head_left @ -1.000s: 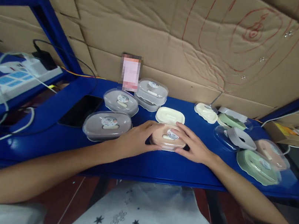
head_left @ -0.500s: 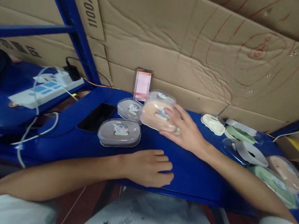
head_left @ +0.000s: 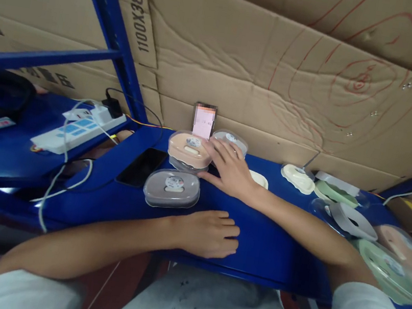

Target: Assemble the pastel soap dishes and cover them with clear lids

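A peach lidded box (head_left: 182, 146) with a clear cover and a round label sits on top of a grey box (head_left: 183, 165). My right hand (head_left: 232, 171) is at the right end of this stack, fingers stretched out and thumb apart. Its fingertips overlap the peach box's right edge; whether they touch it I cannot tell. Another grey box (head_left: 154, 190) lies in front of the stack, and a clear-lidded box (head_left: 240, 143) stands behind my right hand. My left hand (head_left: 207, 233) rests palm down near the table's front edge, fingers slightly bent and apart, holding nothing.
A lit phone (head_left: 203, 123) leans against the cardboard wall (head_left: 222, 48). On the blue table (head_left: 266, 241) lie a black phone (head_left: 142, 165) and a power strip (head_left: 73, 134). A cream piece (head_left: 298, 178), a green box (head_left: 386, 269) and other parts sit at the right.
My right hand has moved left with the peach box, which is now on the rear grey box. The fingers have straightened. The left hand stays on the table. The view has shifted slightly.
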### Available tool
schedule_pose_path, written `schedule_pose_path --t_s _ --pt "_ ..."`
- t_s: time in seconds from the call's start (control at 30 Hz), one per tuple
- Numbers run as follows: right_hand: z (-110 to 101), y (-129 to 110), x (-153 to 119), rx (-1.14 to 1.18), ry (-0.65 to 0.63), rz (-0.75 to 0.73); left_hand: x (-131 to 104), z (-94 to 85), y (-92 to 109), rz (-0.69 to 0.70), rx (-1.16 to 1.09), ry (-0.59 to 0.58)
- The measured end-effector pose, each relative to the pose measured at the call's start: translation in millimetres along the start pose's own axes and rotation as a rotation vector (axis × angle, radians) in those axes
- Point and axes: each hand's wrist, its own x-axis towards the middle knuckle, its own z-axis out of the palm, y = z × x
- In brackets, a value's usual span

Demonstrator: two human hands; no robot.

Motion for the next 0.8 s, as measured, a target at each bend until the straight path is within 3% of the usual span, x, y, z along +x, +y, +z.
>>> schedule_pose_path --t_s 0.1,0.23,0.33,0.47,0.6,0.8 --pt "-20 14 -56 0.065 -0.003 0.027 -1 1.6 -2 -0.018 -0.012 -0.014" --pt "-36 34 -137 -0.03 -0.076 0.217 -2 2.3 -5 -0.028 -0.043 -0.067" --pt "-47 54 -178 -0.158 -0.134 0.357 1 1.8 -7 -0.071 -0.078 -0.105" --pt "-55 89 -198 -0.296 -0.159 0.57 3 7.2 -11 -0.249 -0.104 -0.121" --pt "-46 114 -206 -0.267 -0.215 0.701 -1 18.4 -15 -0.479 -0.147 -0.206" --pt "-43 116 -206 -0.045 -0.226 0.577 -5 24.7 -15 -0.633 -0.22 -0.265"
